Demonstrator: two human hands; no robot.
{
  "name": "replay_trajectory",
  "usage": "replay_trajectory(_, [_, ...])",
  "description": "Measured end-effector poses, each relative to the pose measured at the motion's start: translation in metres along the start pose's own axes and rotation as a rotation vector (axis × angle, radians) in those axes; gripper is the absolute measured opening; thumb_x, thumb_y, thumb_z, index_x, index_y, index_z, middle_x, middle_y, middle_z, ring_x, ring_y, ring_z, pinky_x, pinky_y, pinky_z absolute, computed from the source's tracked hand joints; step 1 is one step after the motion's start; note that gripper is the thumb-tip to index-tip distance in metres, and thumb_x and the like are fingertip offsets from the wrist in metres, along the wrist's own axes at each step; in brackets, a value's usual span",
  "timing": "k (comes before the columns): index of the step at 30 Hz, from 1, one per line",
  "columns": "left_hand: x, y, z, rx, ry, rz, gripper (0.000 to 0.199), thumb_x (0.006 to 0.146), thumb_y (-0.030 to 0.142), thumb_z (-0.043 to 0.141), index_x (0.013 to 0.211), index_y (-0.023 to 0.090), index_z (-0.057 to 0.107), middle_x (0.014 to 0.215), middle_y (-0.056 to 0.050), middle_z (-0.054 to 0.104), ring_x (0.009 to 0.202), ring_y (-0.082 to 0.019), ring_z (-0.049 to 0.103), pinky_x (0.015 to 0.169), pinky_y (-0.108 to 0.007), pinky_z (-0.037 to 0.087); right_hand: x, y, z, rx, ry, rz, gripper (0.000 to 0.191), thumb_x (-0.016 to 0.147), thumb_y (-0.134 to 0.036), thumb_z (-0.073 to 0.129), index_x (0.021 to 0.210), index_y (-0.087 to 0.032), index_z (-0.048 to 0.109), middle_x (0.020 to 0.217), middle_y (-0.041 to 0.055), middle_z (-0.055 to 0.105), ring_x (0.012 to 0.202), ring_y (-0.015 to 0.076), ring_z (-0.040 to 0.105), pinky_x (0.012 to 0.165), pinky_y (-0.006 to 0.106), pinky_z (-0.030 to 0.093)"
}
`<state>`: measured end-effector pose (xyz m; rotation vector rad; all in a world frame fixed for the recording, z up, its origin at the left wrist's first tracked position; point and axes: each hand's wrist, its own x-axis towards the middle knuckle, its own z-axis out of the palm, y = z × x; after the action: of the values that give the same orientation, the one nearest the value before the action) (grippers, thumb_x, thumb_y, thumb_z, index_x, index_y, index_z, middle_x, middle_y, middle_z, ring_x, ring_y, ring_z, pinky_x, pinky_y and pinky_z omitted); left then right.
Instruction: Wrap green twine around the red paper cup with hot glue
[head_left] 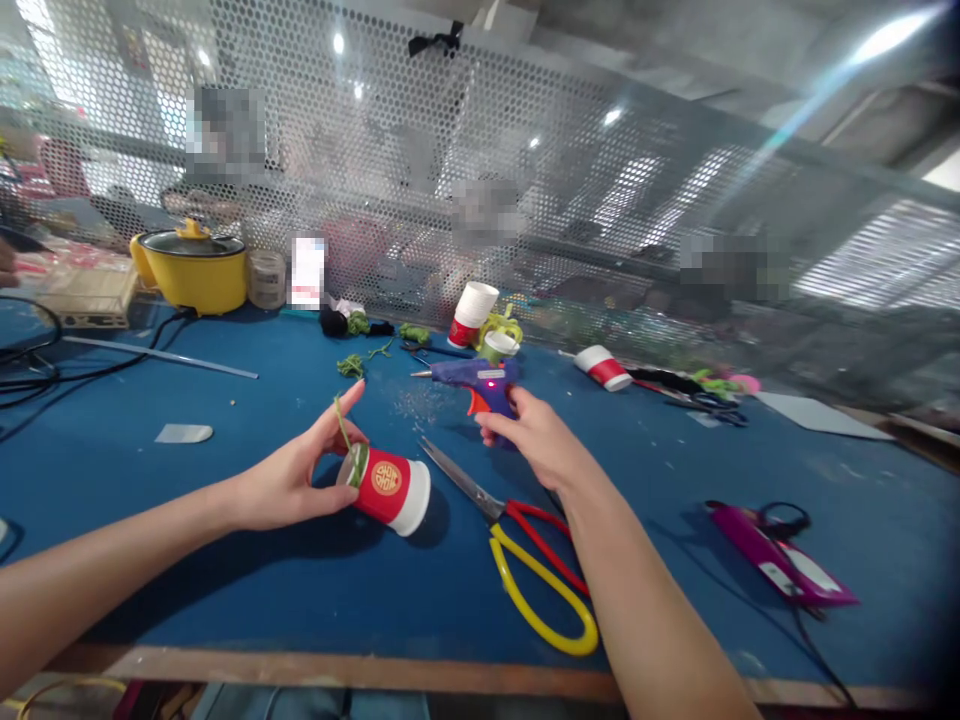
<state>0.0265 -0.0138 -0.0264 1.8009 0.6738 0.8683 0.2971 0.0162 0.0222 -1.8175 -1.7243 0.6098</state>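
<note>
My left hand grips a red and white paper cup by its narrow end, fingers closed on it and the index finger pointing up. Green yarn wraps that end of the tilted cup, and a loose strand rises by the finger. In my right hand is a blue hot glue gun, held by the handle close to its orange trigger. A small red light glows on its body, and the nozzle points left. Between the hands lie large scissors with one red and one yellow handle, blades apart.
Behind stand a yellow electric pot, a clear jar and another paper cup. One more cup lies at the back right. A purple packet with a cable lies right. A glue stick rests left. Perforated metal screens the far edge.
</note>
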Motion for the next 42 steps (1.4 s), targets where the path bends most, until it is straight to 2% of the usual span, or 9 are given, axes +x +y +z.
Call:
replay_trajectory(3, [0.001, -0.001, -0.004, 0.061, 0.016, 0.011, 0.090, 0.076, 0.018, 0.059, 0.140, 0.031, -0.003, 0.108, -0.006, 0.047, 0.101, -0.019, 0.048, 0.095, -0.041, 0.034, -0.022, -0.021, -0.003, 0.305, -0.129, -0.100, 0.020, 0.072, -0.028, 0.060, 0.085, -0.014, 0.055, 0.072, 0.0045, 0.065, 0.056, 0.0139, 0.062, 0.057, 0.029, 0.053])
replay_trajectory(6, [0.002, -0.002, -0.007, 0.099, 0.033, 0.036, 0.089, 0.077, 0.016, 0.058, 0.140, 0.032, -0.003, 0.107, -0.005, 0.048, 0.099, -0.018, 0.048, 0.094, -0.039, 0.035, -0.039, -0.035, -0.002, 0.337, -0.192, -0.152, 0.019, 0.069, -0.027, 0.063, 0.082, -0.015, 0.058, 0.070, 0.0036, 0.066, 0.052, 0.0133, 0.061, 0.055, 0.028, 0.053])
replay_trajectory(10, [0.003, -0.005, -0.010, 0.103, 0.054, 0.044, 0.090, 0.077, 0.017, 0.058, 0.140, 0.031, -0.005, 0.106, -0.005, 0.049, 0.097, -0.018, 0.049, 0.091, -0.037, 0.038, -0.052, -0.041, 0.002, 0.342, -0.275, -0.163, 0.018, 0.074, -0.030, 0.058, 0.083, -0.015, 0.061, 0.054, -0.0007, 0.058, 0.045, 0.0111, 0.054, 0.041, 0.022, 0.046])
replay_trajectory(14, [0.004, -0.006, -0.010, 0.085, 0.067, 0.040, 0.090, 0.077, 0.018, 0.059, 0.140, 0.031, -0.003, 0.106, -0.006, 0.049, 0.096, -0.018, 0.050, 0.090, -0.038, 0.039, -0.060, -0.040, 0.006, 0.215, -0.260, -0.139, 0.017, 0.073, -0.033, 0.060, 0.066, -0.018, 0.060, 0.043, -0.0034, 0.051, 0.038, 0.0099, 0.048, 0.039, 0.022, 0.043])
replay_trajectory(17, [0.004, -0.003, -0.010, 0.083, 0.071, 0.038, 0.089, 0.077, 0.016, 0.058, 0.140, 0.030, -0.003, 0.105, -0.006, 0.049, 0.096, -0.019, 0.051, 0.091, -0.039, 0.039, -0.066, -0.041, 0.010, 0.159, -0.248, -0.201, 0.016, 0.072, -0.031, 0.062, 0.061, -0.019, 0.059, 0.045, -0.0032, 0.054, 0.040, 0.0107, 0.049, 0.042, 0.023, 0.042])
replay_trajectory(27, [0.006, -0.001, -0.010, 0.107, 0.071, 0.054, 0.089, 0.076, 0.014, 0.058, 0.140, 0.028, -0.001, 0.102, -0.005, 0.050, 0.092, -0.018, 0.052, 0.092, -0.041, 0.038, -0.067, -0.041, 0.014, 0.043, -0.230, -0.308, 0.011, 0.074, -0.029, 0.060, 0.072, -0.019, 0.064, 0.061, -0.0015, 0.061, 0.053, 0.0128, 0.052, 0.050, 0.023, 0.041])
replay_trajectory(32, [0.006, -0.003, -0.010, 0.116, 0.070, 0.040, 0.089, 0.077, 0.016, 0.057, 0.140, 0.029, -0.003, 0.102, -0.006, 0.050, 0.092, -0.018, 0.051, 0.090, -0.042, 0.039, -0.067, -0.041, 0.015, 0.014, -0.193, -0.308, 0.011, 0.073, -0.029, 0.060, 0.072, -0.018, 0.063, 0.063, -0.0008, 0.062, 0.058, 0.0145, 0.054, 0.055, 0.024, 0.043])
replay_trajectory(38, [0.006, -0.004, -0.011, 0.116, 0.074, 0.065, 0.089, 0.076, 0.017, 0.059, 0.140, 0.030, -0.001, 0.100, -0.005, 0.049, 0.091, -0.018, 0.052, 0.088, -0.042, 0.041, -0.070, -0.046, 0.013, -0.005, -0.230, -0.314, 0.012, 0.075, -0.028, 0.057, 0.073, -0.017, 0.062, 0.064, -0.0014, 0.062, 0.058, 0.0129, 0.053, 0.054, 0.023, 0.041])
replay_trajectory(42, [0.006, -0.004, -0.011, 0.117, 0.074, 0.061, 0.089, 0.076, 0.017, 0.059, 0.140, 0.030, -0.002, 0.101, -0.005, 0.049, 0.092, -0.019, 0.053, 0.090, -0.043, 0.040, -0.071, -0.046, 0.013, -0.014, -0.207, -0.328, 0.012, 0.075, -0.028, 0.057, 0.070, -0.017, 0.059, 0.062, -0.0026, 0.060, 0.055, 0.0115, 0.050, 0.053, 0.022, 0.040])
